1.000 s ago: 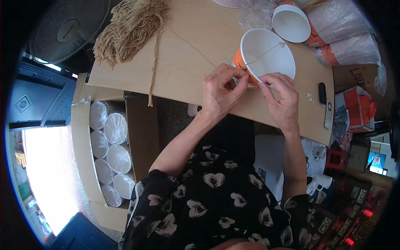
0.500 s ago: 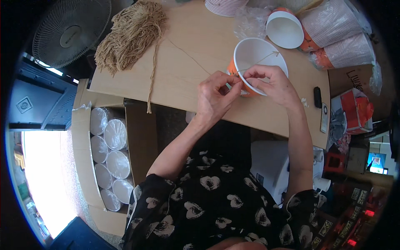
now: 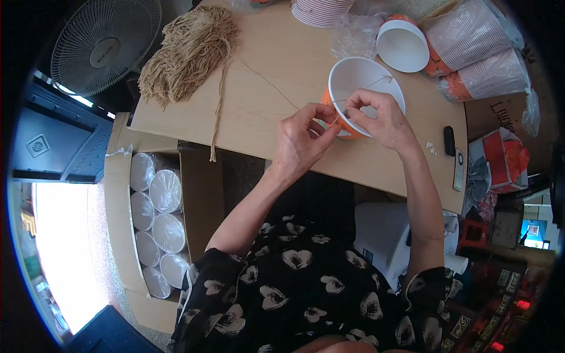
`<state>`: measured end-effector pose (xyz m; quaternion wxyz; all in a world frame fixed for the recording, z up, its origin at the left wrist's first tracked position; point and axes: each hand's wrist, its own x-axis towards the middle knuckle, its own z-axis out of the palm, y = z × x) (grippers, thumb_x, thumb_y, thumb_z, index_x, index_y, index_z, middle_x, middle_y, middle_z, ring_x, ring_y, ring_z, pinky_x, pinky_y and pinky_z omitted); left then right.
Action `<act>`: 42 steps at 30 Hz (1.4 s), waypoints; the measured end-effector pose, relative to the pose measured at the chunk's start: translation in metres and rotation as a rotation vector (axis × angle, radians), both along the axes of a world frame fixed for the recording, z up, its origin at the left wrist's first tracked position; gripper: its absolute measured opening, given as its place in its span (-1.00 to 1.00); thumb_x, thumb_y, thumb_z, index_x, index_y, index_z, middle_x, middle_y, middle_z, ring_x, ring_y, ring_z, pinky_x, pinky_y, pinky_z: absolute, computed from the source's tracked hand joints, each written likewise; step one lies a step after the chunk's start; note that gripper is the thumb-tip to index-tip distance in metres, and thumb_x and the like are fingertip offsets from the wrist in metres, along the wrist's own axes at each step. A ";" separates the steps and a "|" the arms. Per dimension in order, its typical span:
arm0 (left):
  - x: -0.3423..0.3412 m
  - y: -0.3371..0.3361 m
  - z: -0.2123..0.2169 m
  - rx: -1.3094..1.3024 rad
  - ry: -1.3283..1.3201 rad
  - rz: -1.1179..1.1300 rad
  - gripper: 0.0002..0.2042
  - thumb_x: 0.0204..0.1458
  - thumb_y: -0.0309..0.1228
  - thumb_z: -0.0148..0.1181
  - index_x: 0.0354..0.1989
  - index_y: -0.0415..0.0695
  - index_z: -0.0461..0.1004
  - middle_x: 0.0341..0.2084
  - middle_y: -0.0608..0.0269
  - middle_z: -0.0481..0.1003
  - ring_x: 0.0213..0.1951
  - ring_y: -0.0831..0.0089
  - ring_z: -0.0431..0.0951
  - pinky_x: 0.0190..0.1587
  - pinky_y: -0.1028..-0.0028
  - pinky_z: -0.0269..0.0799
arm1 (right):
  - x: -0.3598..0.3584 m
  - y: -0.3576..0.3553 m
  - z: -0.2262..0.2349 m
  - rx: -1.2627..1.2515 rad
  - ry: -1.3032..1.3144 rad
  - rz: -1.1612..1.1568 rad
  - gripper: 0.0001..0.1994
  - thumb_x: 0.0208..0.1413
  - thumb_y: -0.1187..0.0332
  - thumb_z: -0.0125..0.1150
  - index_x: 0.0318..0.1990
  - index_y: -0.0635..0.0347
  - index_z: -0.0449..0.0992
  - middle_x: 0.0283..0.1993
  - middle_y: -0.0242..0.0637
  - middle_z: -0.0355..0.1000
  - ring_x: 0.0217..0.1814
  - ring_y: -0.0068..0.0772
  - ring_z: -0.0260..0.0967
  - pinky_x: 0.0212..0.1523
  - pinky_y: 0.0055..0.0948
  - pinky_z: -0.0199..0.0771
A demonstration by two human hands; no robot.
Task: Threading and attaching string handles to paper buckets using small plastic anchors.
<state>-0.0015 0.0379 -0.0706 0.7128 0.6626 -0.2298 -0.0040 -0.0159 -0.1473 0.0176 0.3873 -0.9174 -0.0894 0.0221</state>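
We look down on a pale wood desk (image 3: pixel 265 120), where a white-lined, orange-sided paper bucket (image 3: pixel 362 73) sits right of centre in the upper half of the frame, between two bare hands. A thin tan cord (image 3: pixel 376 84) crosses its open mouth toward the left part of the rim; a thick bundle of tan cords (image 3: pixel 188 56) lies at upper left. For neat work at that rim, we judge it best to pinch the cord close to the edge and avoid crushing the wall. The left hand (image 3: pixel 299 140) curls at the outer wall, thumb and forefinger nearly meeting; the right hand (image 3: pixel 384 122) bends over the rim, fingertips drawn together. We cannot tell exactly what either hand grips.
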 end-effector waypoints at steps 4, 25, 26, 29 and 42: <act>0.001 -0.002 -0.005 0.002 -0.027 0.046 -0.85 0.09 -0.52 0.33 -0.19 -0.30 0.57 -0.40 0.29 0.62 -0.46 0.66 0.58 -0.43 0.64 0.51 | 0.002 -0.005 -0.006 0.017 0.012 -0.037 -0.94 0.13 0.50 0.18 -0.30 0.32 0.49 -0.40 -0.41 0.48 -0.30 -0.63 0.39 -0.15 -0.51 0.41; 0.012 0.013 0.002 0.177 -0.276 0.072 -0.89 -0.01 -0.60 0.32 -0.30 -0.23 0.58 -0.34 0.18 0.60 -0.45 0.43 0.62 -0.44 0.48 0.53 | -0.011 -0.005 0.003 0.021 0.066 -0.052 -0.91 0.14 0.49 0.24 -0.27 0.35 0.56 -0.41 -0.35 0.52 -0.30 -0.62 0.41 -0.18 -0.49 0.45; 0.016 0.021 0.003 0.273 -0.432 0.137 -0.87 -0.04 -0.61 0.33 -0.30 -0.20 0.58 -0.30 0.17 0.59 -0.44 0.38 0.62 -0.43 0.46 0.53 | -0.015 -0.004 0.004 0.017 -0.002 -0.076 -0.92 0.13 0.50 0.23 -0.29 0.36 0.55 -0.42 -0.36 0.51 -0.33 -0.62 0.40 -0.20 -0.49 0.45; 0.025 0.033 0.029 0.416 -0.585 0.381 -0.82 -0.07 -0.63 0.35 -0.28 -0.13 0.62 -0.15 0.17 0.53 -0.23 0.32 0.60 -0.25 0.39 0.57 | -0.030 -0.006 0.004 0.044 -0.104 -0.126 -0.94 0.11 0.52 0.21 -0.33 0.36 0.52 -0.44 -0.36 0.49 -0.36 -0.61 0.40 -0.22 -0.49 0.46; 0.075 -0.033 0.102 0.288 -0.082 -0.560 -0.83 0.18 -0.49 0.16 -0.12 -0.29 0.56 -0.32 0.22 0.64 -0.28 0.55 0.64 -0.33 0.57 0.51 | -0.043 -0.013 -0.011 0.307 -0.277 -0.125 -0.94 0.14 0.53 0.21 -0.27 0.34 0.50 -0.34 -0.39 0.49 -0.27 -0.61 0.43 -0.15 -0.54 0.47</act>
